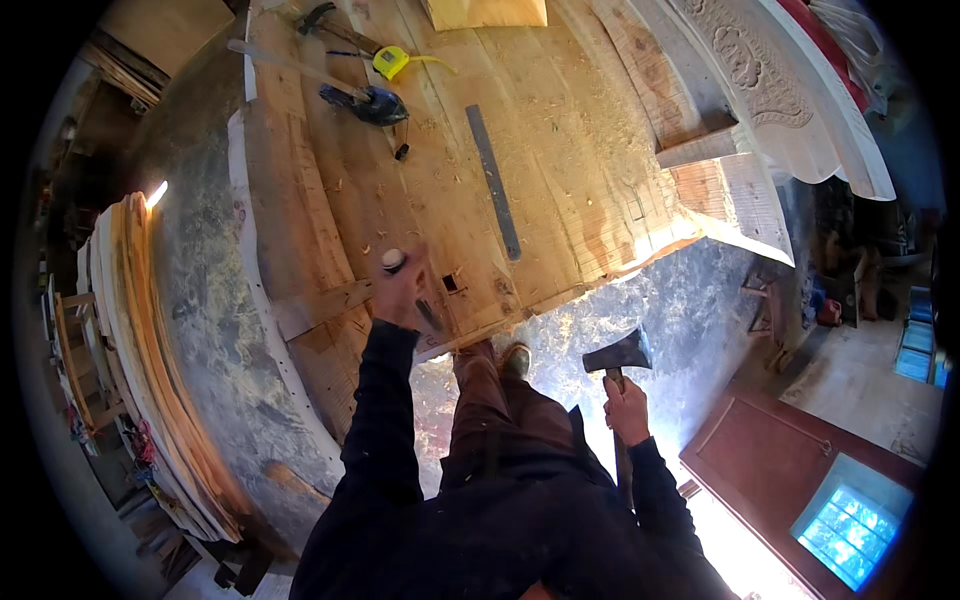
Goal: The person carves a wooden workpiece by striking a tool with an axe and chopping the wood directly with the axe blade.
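My left hand point(398, 292) is closed around an upright chisel point(392, 260) with a pale cap, its blade over the wooden planks point(565, 150) near their front edge, just left of a small square hole point(451, 283). The hand is slightly blurred. My right hand point(626, 408) grips the haft of an axe point(617, 352) beside the front edge, its dark head uppermost. Farther up on the planks lies a flat grey strip point(492, 180).
Toward the back left are a hammer point(318, 18), yellow tape measure point(391, 61) and dark tool point(365, 104). A carved pale panel point(750, 70) is at upper right. Stacked boards point(135, 330) stand left; a brown door point(740, 445) is lower right.
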Demonstrator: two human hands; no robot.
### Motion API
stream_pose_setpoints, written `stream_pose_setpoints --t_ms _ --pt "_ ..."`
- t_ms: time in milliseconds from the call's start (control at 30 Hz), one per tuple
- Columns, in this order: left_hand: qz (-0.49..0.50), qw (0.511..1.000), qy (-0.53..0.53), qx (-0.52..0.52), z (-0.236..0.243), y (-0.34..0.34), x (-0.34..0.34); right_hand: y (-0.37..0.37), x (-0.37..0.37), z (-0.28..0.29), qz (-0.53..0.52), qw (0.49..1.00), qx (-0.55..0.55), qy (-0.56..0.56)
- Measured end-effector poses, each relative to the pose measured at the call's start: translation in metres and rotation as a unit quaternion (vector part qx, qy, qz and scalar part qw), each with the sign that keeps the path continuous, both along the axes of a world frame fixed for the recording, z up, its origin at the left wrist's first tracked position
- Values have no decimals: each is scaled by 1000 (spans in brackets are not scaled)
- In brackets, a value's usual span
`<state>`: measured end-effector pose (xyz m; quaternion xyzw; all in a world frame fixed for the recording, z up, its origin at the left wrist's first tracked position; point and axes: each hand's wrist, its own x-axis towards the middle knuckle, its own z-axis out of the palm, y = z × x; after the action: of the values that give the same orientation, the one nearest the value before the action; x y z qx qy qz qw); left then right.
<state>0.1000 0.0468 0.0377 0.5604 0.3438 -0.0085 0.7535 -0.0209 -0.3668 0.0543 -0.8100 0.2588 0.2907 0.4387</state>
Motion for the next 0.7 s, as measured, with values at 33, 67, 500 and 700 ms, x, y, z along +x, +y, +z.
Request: stream_pose_setpoints --t_ms 33,67,500,700 --pt "58 997 -44 12 1 6 4 7 5 1 15 1000 -6 4" --pt "67 994 -86 21 2 10 10 13 7 2 30 999 -12 9" --pt "147 955 -241 94 -43 -15 11 25 -7 -5 185 976 -71 -88" --pt "-18 871 -271 409 -66 -53 -28 59 5 35 278 925 -59 -252"
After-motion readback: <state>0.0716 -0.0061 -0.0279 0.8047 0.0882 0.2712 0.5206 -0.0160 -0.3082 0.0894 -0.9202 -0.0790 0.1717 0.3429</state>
